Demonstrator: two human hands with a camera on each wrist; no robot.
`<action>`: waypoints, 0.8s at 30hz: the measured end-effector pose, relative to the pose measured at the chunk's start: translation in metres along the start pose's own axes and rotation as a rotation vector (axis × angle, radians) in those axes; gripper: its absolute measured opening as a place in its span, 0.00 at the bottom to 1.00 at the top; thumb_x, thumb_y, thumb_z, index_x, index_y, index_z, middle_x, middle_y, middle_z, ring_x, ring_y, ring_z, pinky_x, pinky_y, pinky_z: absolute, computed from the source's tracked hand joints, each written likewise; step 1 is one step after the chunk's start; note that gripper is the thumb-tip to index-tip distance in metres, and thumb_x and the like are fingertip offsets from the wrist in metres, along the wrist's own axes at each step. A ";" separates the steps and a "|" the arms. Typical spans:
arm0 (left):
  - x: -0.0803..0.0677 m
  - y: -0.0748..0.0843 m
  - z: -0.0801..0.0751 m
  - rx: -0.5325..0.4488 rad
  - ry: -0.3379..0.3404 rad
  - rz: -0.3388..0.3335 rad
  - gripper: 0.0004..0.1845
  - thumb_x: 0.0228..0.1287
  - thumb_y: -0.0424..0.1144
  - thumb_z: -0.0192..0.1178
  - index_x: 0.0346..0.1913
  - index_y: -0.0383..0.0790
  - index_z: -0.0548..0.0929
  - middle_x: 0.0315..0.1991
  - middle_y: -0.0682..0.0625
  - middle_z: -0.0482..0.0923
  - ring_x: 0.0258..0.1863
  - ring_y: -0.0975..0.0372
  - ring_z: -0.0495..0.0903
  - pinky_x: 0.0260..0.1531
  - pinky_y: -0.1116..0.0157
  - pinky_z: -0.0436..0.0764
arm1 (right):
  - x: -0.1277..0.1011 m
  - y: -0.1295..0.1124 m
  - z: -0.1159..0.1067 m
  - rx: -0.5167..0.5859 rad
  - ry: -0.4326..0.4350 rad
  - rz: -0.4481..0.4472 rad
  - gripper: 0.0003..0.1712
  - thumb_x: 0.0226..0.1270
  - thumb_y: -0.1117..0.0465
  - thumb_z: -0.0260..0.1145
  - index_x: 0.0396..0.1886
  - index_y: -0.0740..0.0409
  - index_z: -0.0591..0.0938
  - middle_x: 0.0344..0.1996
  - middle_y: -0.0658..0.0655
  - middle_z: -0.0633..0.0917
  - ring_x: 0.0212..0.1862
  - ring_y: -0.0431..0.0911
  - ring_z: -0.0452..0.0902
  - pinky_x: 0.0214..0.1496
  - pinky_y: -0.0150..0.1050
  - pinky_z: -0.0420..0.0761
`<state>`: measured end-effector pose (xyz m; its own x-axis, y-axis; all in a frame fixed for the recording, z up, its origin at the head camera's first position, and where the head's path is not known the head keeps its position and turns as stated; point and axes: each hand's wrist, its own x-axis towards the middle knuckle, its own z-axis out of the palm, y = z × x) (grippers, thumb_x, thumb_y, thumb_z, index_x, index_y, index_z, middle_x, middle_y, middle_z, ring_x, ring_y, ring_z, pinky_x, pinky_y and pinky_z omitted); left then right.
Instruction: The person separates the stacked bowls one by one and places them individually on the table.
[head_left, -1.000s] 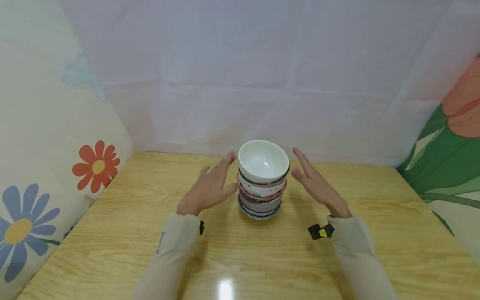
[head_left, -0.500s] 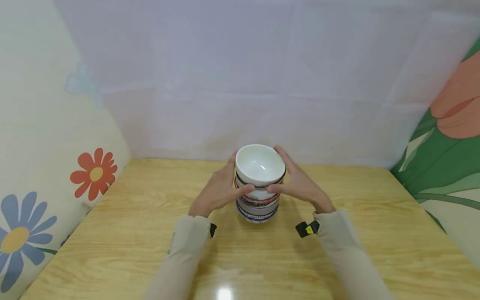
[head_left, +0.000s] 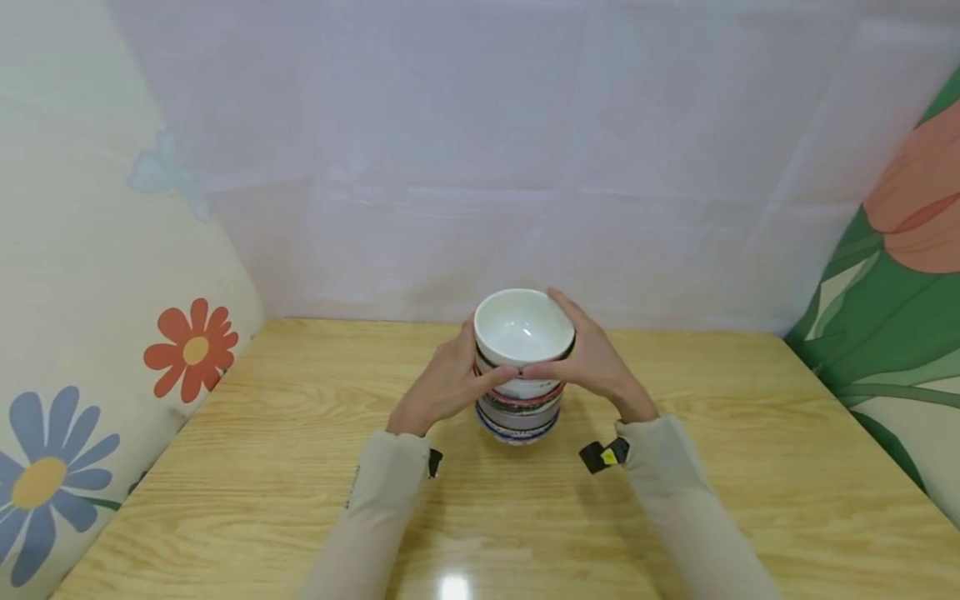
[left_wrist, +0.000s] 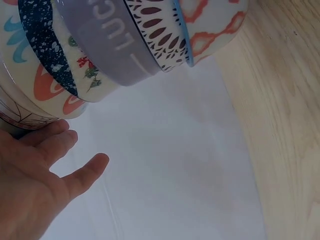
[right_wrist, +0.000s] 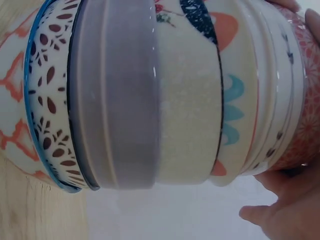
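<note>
A stack of several patterned bowls (head_left: 519, 408) stands on the wooden table (head_left: 225, 467), with a plain white bowl (head_left: 522, 332) on top. My left hand (head_left: 468, 367) curls round the top bowl from the left, thumb across its front. My right hand (head_left: 573, 354) holds the same bowl from the right, and the two thumbs nearly meet. In the left wrist view, the stack (left_wrist: 115, 45) fills the top and my left hand's fingers (left_wrist: 50, 145) touch a bowl wall. The right wrist view shows the stack (right_wrist: 150, 95) close up, with my right hand's fingers (right_wrist: 290, 200) at its upper end.
A pale cloth backdrop (head_left: 480, 167) rises behind the table. Flower-printed panels close in the left side (head_left: 112, 333) and the right side (head_left: 900, 275). Bare wood lies around the stack on all sides.
Both hands were spread apart beside the stack; they have closed in and now grip the top bowl, thumbs drawn together at its front. The stack has not shifted.
</note>
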<state>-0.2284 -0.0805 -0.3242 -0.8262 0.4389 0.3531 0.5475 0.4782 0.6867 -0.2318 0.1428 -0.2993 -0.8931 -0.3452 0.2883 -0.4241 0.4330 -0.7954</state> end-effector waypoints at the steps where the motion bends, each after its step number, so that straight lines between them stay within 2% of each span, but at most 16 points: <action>1: 0.000 0.000 0.001 -0.001 -0.001 -0.002 0.60 0.46 0.79 0.49 0.75 0.44 0.46 0.65 0.43 0.68 0.62 0.55 0.72 0.59 0.51 0.74 | 0.000 -0.001 0.000 -0.001 -0.002 -0.004 0.70 0.39 0.49 0.82 0.77 0.54 0.49 0.70 0.63 0.62 0.65 0.59 0.67 0.65 0.57 0.67; 5: 0.001 0.001 0.002 0.014 0.002 -0.014 0.60 0.47 0.78 0.49 0.75 0.42 0.45 0.64 0.41 0.69 0.61 0.54 0.72 0.58 0.51 0.74 | 0.001 -0.005 0.001 -0.023 0.001 -0.005 0.72 0.34 0.50 0.84 0.77 0.54 0.50 0.70 0.63 0.62 0.64 0.59 0.67 0.65 0.56 0.69; 9: 0.001 0.001 0.002 0.024 -0.008 -0.032 0.61 0.48 0.78 0.49 0.75 0.41 0.44 0.64 0.39 0.68 0.61 0.52 0.72 0.58 0.51 0.74 | 0.002 -0.004 0.004 -0.027 0.034 0.000 0.70 0.34 0.55 0.84 0.76 0.55 0.51 0.70 0.64 0.62 0.63 0.59 0.68 0.64 0.55 0.70; 16: -0.001 -0.001 0.002 0.052 -0.009 -0.043 0.59 0.51 0.75 0.53 0.76 0.45 0.40 0.65 0.38 0.67 0.62 0.50 0.72 0.59 0.49 0.73 | 0.000 0.000 0.007 0.015 0.097 -0.057 0.68 0.35 0.62 0.83 0.75 0.59 0.52 0.69 0.64 0.64 0.63 0.59 0.69 0.63 0.54 0.71; 24: -0.001 0.001 0.002 0.091 -0.022 -0.028 0.60 0.49 0.79 0.47 0.76 0.50 0.35 0.68 0.39 0.65 0.61 0.48 0.73 0.58 0.48 0.74 | -0.001 -0.002 0.000 0.094 0.178 -0.113 0.65 0.37 0.67 0.81 0.75 0.61 0.54 0.69 0.64 0.65 0.62 0.59 0.70 0.63 0.52 0.72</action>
<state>-0.2270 -0.0788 -0.3249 -0.8388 0.4403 0.3201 0.5349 0.5574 0.6349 -0.2307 0.1426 -0.2979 -0.8567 -0.2315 0.4609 -0.5144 0.3180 -0.7964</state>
